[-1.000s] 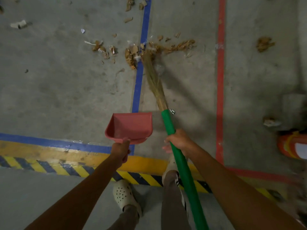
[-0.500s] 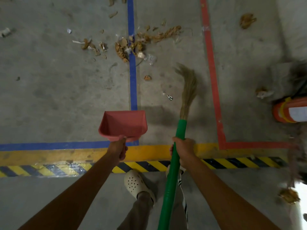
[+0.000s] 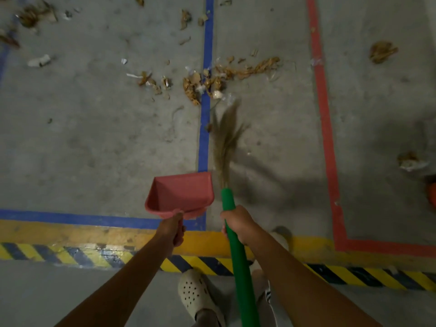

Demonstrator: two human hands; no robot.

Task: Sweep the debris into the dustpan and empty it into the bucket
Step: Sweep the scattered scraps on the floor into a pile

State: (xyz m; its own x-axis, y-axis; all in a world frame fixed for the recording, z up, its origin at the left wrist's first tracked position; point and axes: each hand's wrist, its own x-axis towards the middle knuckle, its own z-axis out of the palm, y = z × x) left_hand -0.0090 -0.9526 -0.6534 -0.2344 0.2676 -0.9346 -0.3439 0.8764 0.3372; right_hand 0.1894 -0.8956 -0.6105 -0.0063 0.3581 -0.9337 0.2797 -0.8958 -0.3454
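My left hand (image 3: 173,228) grips the handle of a pink dustpan (image 3: 181,194), held above the concrete floor with its mouth facing away from me. My right hand (image 3: 237,223) holds the green handle of a broom (image 3: 238,256); its straw bristles (image 3: 225,138) are blurred and sit just right of the blue floor line. A pile of brown leaves and paper scraps, the debris (image 3: 212,79), lies beyond the bristles across the blue line. An orange bucket (image 3: 431,193) shows only as a sliver at the right edge.
More scraps lie at the top left (image 3: 35,15) and right of the red line (image 3: 382,51), (image 3: 410,160). A yellow band with black-yellow hazard stripes (image 3: 94,254) crosses the floor near my feet. My white clog (image 3: 195,295) stands behind it.
The broom head was pulled back from the debris pile, swung right, and now swings left beside the blue line. The dustpan has kept its place in my left hand.
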